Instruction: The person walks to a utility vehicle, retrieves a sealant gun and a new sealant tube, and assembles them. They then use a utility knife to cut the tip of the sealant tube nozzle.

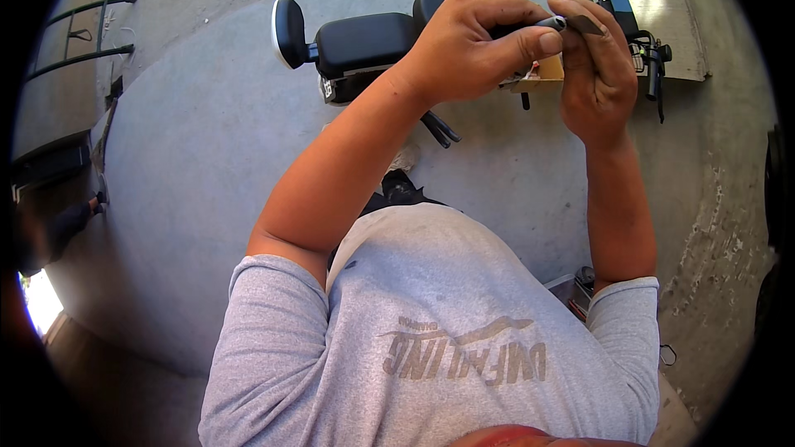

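- Your left hand [472, 50] is raised near the 12 o'clock part of the view, fingers curled shut around a slim dark grey rod [546, 25], thumb pressed along its side
- Your right hand [596, 66] sits just beside it at about 1 o'clock, fingers closed in a pinch on a small flat dark piece [585, 25] that meets the tip of the rod
- The two hands touch at the fingertips; the rod's tip pokes out between them
- A tan block [548, 70], perhaps cardboard or wood, shows between and below the hands; you cannot tell which hand carries it
- Behind the hands, from 11 to 1 o'clock, lies a black scooter [364, 41] with a padded seat, a round backrest pad [289, 31] at its left end and handlebars [650, 54] at its right end
- It rests on a grey concrete floor [207, 141]
- Your grey t-shirt [431, 339] fills the 6 o'clock part
- A green metal rail [83, 29] stands at 10 o'clock
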The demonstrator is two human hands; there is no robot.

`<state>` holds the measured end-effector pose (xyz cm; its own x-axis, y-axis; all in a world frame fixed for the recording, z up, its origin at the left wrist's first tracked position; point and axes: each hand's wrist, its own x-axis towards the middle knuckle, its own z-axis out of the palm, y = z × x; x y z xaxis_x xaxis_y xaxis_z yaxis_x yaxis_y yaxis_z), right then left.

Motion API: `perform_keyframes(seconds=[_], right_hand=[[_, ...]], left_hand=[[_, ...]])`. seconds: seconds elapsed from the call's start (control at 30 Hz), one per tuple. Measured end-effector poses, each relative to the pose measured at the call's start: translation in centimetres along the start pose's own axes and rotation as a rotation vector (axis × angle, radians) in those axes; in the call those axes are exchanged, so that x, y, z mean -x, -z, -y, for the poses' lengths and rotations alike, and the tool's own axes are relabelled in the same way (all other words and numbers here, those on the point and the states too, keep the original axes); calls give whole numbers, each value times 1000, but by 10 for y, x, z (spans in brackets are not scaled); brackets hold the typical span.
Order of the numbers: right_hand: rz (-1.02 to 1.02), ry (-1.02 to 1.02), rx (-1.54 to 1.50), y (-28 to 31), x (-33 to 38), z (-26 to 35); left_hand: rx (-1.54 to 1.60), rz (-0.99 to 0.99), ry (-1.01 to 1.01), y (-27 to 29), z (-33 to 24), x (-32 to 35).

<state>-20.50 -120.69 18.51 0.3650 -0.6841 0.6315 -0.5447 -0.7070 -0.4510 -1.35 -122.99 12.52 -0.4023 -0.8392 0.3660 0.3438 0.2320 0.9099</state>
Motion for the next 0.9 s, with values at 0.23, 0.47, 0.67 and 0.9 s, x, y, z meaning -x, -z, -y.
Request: perform_keyframes(seconds=[0.23, 0.47, 0.67, 0.9], right_hand=[[-25, 12, -7, -2, 1, -4], [-15, 33, 4, -1, 0, -7], [13, 57, 16, 2, -4, -10], [12, 68, 8, 3, -4, -9]], left_hand=[[4, 3, -8, 0, 2, -2], [-13, 11, 10, 2, 0, -3], [-5, 17, 0, 2, 2, -3], [-15, 16, -4, 1, 3, -4]])
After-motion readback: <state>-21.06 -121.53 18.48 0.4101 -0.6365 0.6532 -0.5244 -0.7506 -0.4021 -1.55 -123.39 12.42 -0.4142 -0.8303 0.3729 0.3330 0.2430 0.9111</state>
